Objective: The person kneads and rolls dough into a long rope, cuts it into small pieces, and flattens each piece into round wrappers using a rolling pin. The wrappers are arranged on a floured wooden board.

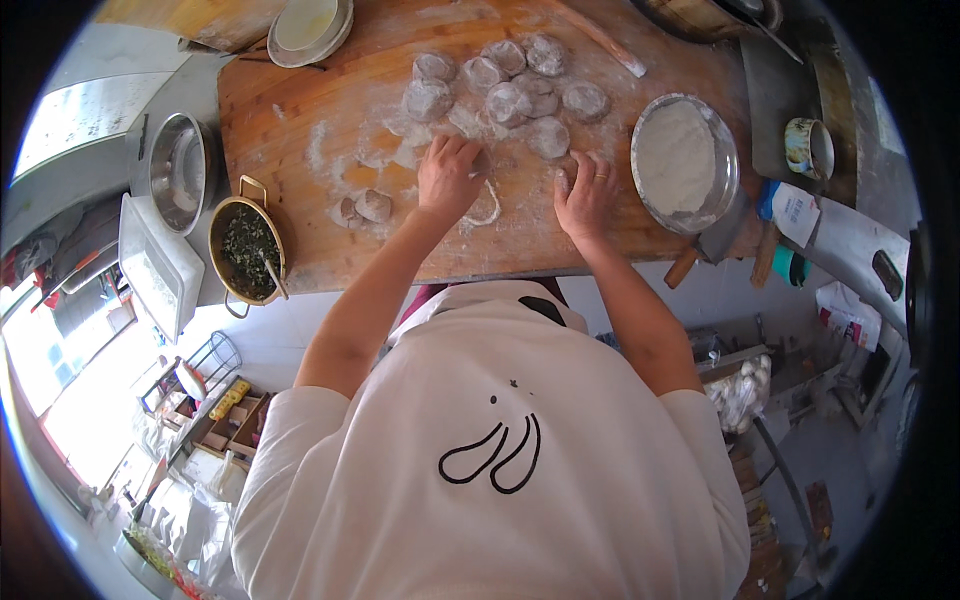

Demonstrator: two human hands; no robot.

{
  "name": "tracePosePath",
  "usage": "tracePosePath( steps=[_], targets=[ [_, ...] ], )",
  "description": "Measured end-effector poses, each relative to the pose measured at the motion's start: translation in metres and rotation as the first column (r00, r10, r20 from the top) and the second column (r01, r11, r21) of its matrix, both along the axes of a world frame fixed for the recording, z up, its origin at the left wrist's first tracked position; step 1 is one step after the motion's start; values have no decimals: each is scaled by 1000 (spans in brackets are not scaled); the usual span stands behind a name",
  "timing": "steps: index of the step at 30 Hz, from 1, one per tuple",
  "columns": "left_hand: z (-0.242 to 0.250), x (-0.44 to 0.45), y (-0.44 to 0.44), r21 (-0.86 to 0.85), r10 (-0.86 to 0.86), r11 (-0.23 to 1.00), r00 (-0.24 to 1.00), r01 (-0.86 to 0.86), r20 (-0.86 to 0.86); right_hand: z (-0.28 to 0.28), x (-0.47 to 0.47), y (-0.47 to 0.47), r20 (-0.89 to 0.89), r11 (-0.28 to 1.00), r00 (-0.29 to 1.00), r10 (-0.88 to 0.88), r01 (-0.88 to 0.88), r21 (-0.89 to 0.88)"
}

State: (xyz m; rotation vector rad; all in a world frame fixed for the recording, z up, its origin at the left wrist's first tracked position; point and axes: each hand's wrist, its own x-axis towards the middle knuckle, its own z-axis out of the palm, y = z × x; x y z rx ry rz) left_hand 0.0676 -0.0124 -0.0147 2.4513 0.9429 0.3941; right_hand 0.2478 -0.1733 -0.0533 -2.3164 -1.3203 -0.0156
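My left hand [448,176] is lowered to the floured wooden board [300,172], fingers bent. Something greyish shows beside its thumb, but I cannot tell whether the hand grips it. A curved trace of flour [493,206] lies just below that hand. On the board to the right rests my right hand [589,196], thumb apart from the fingers, with nothing visible in it. The nearest flour-dusted dough round [548,137] lies above and left of the right hand. Several more dough rounds [508,103] cluster beyond both hands. Two small dough pieces [373,205] sit left of my left hand.
A metal bowl of flour [679,161] stands right, beside a broad blade with a wooden handle [681,268]. A rolling pin [600,37] lies at the back. Left are a pot of chopped green filling [244,251], a steel bowl [178,172] and stacked bowls [309,30].
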Motion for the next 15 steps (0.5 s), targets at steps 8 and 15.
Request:
tracePosePath(
  steps=[8,15],
  targets=[
    [-9,-40,-12,-725,478,634,873,-270,93,-2,-1,-1,-17,1000,1000,-23,22,-14],
    [-1,-61,-29,-202,287,929,949,-310,-134,-1,-2,0,-63,995,997,-43,37,-91]
  ],
)
